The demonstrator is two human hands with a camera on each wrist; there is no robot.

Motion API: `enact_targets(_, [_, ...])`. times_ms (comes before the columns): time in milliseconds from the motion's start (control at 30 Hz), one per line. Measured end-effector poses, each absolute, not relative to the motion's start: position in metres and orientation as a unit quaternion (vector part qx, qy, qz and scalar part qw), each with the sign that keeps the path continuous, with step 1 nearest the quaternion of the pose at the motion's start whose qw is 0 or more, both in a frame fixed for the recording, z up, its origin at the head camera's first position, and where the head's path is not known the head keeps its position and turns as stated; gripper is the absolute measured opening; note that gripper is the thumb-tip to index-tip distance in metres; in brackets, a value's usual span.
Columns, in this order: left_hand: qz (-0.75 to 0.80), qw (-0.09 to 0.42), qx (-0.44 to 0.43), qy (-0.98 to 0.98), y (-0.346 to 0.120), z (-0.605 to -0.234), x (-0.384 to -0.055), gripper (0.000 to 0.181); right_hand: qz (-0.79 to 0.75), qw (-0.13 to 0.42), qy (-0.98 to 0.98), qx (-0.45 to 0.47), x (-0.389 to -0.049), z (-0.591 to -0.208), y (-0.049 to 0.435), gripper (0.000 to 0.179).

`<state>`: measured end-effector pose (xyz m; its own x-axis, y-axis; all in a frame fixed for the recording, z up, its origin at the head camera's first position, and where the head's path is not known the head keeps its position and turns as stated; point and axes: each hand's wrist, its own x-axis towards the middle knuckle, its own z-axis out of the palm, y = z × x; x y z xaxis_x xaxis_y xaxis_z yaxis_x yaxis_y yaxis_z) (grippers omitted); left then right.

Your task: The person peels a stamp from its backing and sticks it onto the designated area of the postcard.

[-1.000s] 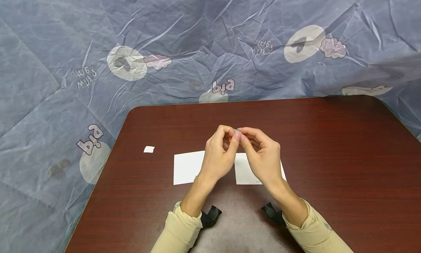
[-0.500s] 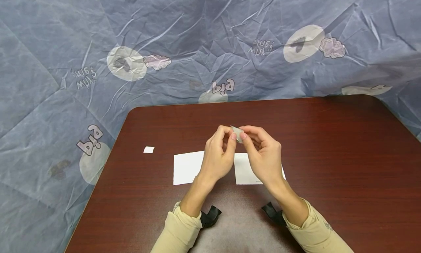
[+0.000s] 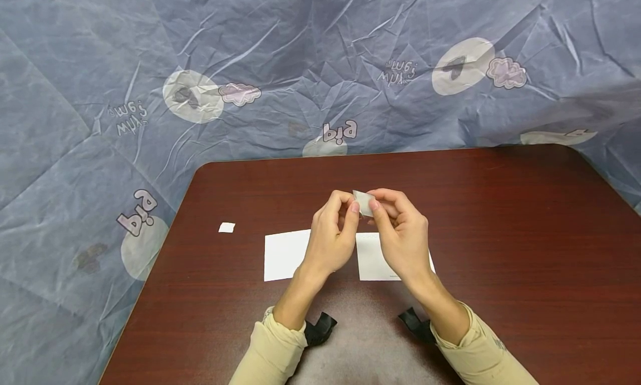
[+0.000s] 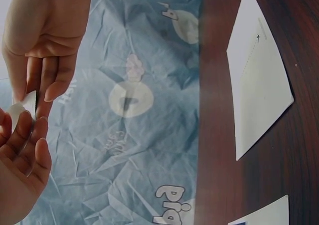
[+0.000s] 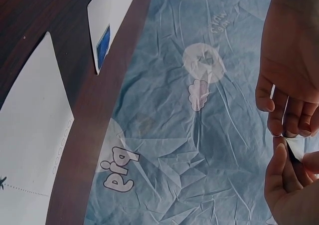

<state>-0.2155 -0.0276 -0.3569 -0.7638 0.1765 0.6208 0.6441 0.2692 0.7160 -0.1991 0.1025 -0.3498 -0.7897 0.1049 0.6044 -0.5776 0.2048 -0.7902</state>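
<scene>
Above the table, a small, thin, pale square (image 3: 363,203) that looks like paper is held between both hands. Thumb and fingertips of my left hand (image 3: 331,237) pinch its left side. My right hand (image 3: 403,239) grips the right side, thumb on the near face. A dark face or edge shows on the piece (image 5: 293,151) in the right wrist view. Below the hands lie two white cards, the left card (image 3: 286,255) and the right card (image 3: 374,262), each partly hidden by a hand. The left one bears a blue rectangle (image 5: 103,47).
A small white scrap of paper (image 3: 227,227) lies left of the cards on the dark red-brown table (image 3: 501,218). Black straps (image 3: 321,329) show by the sleeve cuffs. Behind the table hangs a wrinkled blue printed cloth (image 3: 280,57).
The pale piece, at first mostly hidden between the fingertips, has turned so its broad face shows. The right fingertips have shifted slightly to the right, away from the left ones.
</scene>
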Motion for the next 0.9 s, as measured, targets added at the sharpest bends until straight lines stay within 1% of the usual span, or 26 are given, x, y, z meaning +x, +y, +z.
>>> enact_targets(467, [-0.541,0.209,-0.262,-0.771,-0.0286,-0.3557,-0.215,0.012,0.611,0.295,-0.72,0.143,-0.2003,-0.3481,0.1039,0.014])
enact_targets(900, [-0.559,0.241,-0.244,-0.755,-0.0299,-0.3585,-0.2202,0.011,0.608,0.327,-0.714,0.122,-0.2038,-0.3464,0.1088,0.014])
